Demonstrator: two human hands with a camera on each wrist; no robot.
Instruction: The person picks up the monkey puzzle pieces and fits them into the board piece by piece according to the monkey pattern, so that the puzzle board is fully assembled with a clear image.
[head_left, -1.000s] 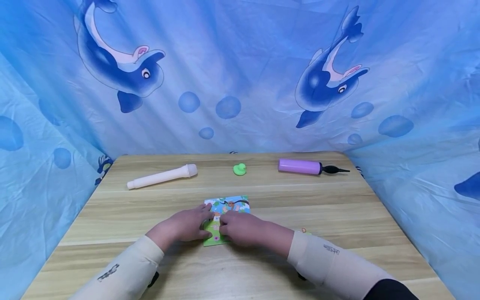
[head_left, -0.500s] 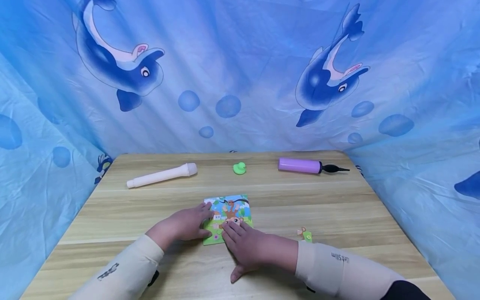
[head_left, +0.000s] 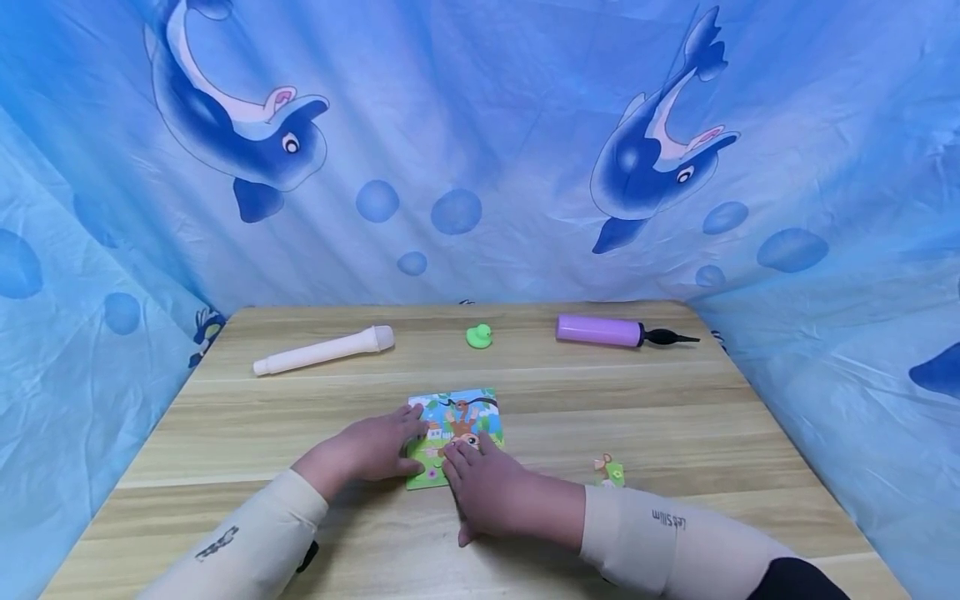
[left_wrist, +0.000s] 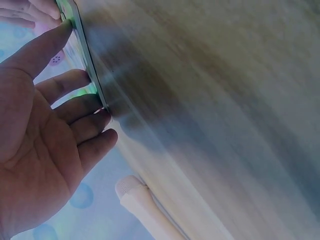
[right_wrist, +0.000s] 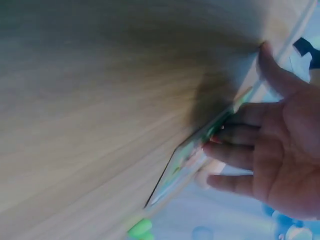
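A small square jigsaw puzzle (head_left: 438, 477) with a monkey hanging from a branch lies flat in the middle of the table. My left hand (head_left: 380, 447) rests at its left side, fingers spread, with thumb and fingertips touching the board's edge in the left wrist view. Straight fingers of my right hand (head_left: 491, 492) lie across the lower right of the picture and cover that part. The right thumb points toward the table's front, apart from the puzzle. To the right, beyond the right wrist, a loose puzzle piece (head_left: 615, 472), green with a brown part, lies on the wood.
Along the back of the table (head_left: 337, 517) lie a white microphone-shaped stick (head_left: 322, 352), a green toy duck (head_left: 479, 337) and a purple hand pump (head_left: 600, 331) with a black nozzle. A blue dolphin-print curtain (head_left: 510, 125) encloses the back and sides.
My right hand has gone from bent fingers over the puzzle to flat fingers on its lower right, uncovering the monkey's face and the loose piece. The left hand stays in place.
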